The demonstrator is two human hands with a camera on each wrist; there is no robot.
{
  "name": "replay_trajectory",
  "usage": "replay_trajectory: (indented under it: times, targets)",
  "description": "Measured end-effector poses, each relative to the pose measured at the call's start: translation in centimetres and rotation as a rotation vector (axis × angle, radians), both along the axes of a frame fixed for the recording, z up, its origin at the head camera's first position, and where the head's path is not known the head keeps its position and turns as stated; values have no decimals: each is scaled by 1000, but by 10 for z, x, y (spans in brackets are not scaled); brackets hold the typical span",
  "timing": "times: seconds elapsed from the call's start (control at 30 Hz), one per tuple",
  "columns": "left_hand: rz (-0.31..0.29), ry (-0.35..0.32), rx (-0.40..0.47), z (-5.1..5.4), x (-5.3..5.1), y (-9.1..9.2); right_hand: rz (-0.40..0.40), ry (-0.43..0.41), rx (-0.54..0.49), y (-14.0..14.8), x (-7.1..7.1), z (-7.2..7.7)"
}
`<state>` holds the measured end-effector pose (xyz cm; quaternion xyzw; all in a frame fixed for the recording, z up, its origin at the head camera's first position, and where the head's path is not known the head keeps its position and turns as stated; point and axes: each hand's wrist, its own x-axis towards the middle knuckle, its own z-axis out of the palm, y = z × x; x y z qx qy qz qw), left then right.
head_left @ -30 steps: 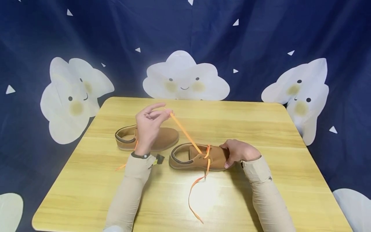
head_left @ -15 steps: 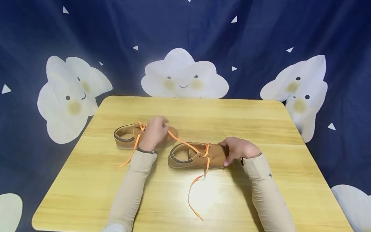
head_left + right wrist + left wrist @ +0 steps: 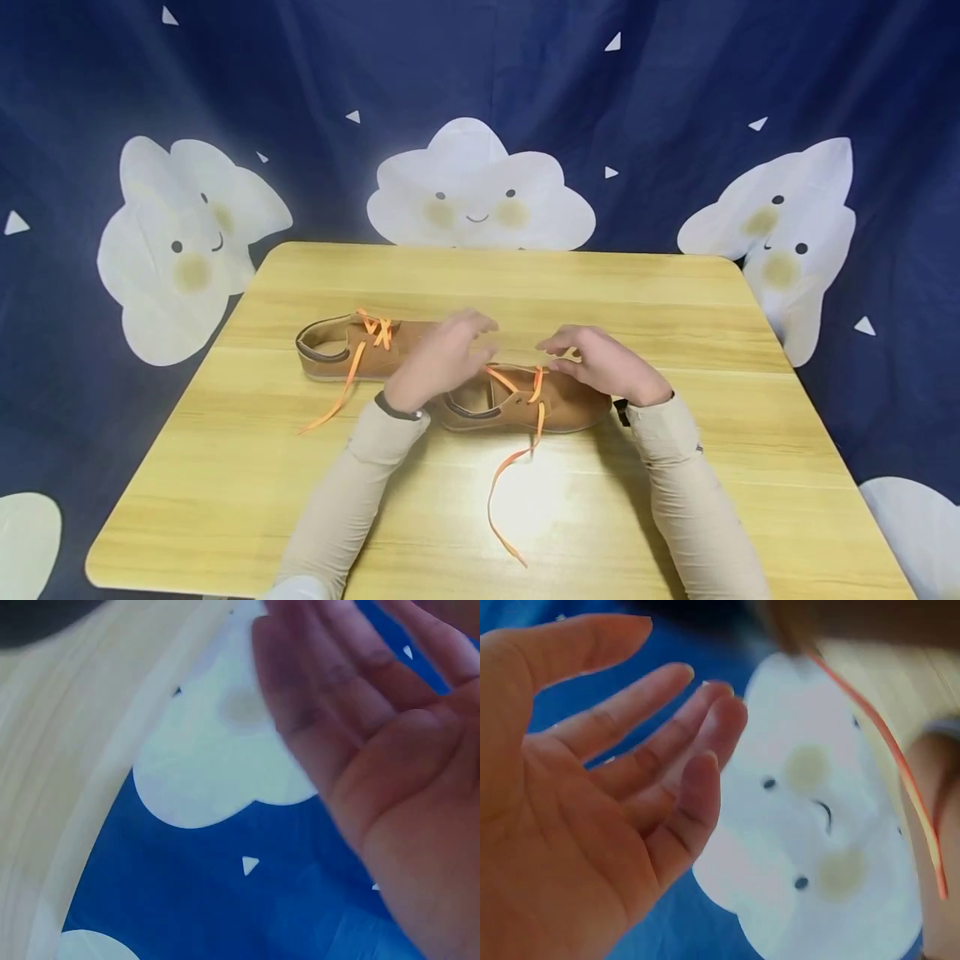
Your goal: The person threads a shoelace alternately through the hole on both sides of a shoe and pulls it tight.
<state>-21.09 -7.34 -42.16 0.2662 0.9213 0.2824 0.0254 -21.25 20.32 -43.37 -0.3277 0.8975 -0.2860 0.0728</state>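
A brown shoe (image 3: 577,407) lies on the table with its toe to the right, an orange shoelace (image 3: 501,479) threaded through its eyelets and one end trailing toward the front edge. Above its heel end hovers my left hand (image 3: 442,354), fingers relaxed and holding nothing; the left wrist view shows its bare palm (image 3: 577,840). My right hand (image 3: 603,362) is over the toe end, fingers loosely bent with nothing between them. Whether it touches the shoe, I cannot tell. Another brown shoe (image 3: 382,358) with crossed orange laces sits farther back on the left, its toe hidden behind my left hand.
The wooden table (image 3: 225,500) has rounded corners. Behind it hangs a dark blue curtain (image 3: 322,67) with smiling white clouds (image 3: 480,187). From the left shoe, a lace end (image 3: 330,410) hangs down onto the tabletop.
My left hand has let go of the shoelace it pinched and moved down and right over the nearer shoe. My right hand has released the toe and risen slightly.
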Motion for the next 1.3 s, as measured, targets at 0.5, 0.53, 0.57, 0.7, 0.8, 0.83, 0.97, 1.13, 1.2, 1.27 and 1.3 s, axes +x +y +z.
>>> replay_trajectory:
  times: [0.5, 0.53, 0.57, 0.7, 0.8, 0.83, 0.97, 1.13, 1.2, 1.27, 1.3]
  targets:
    - [-147, 9, -32, -5, 9, 20, 72, -69, -96, -4, -4, -6]
    - [-151, 8, -32, -5, 10, 20, 49, -73, -85, -5, -3, -6]
    - [-156, 6, -34, -5, 10, 21, 26, -80, -74, -5, -3, -6]
    - [-176, 4, -39, -5, 12, 23, -11, -80, -41, -7, -1, -3]
    - [-188, 4, -35, -5, 13, 25, 30, -68, -49, -6, -1, -3]
    - [-192, 4, -30, -5, 13, 26, 48, -63, -57, -6, 0, -3]
    - [-211, 10, -13, -5, 16, 28, 99, -79, -110, -4, -1, -7]
    - [-231, 39, -17, -7, 19, 33, 132, -100, -167, -4, -5, -13]
    - [-233, 55, -20, -7, 21, 34, 142, -113, -162, -6, -6, -15]
    - [-237, 68, -18, -7, 22, 34, 139, -129, -159, -8, -8, -16]
    - [-240, 79, -17, -6, 22, 34, 129, -143, -163, -9, -8, -16]
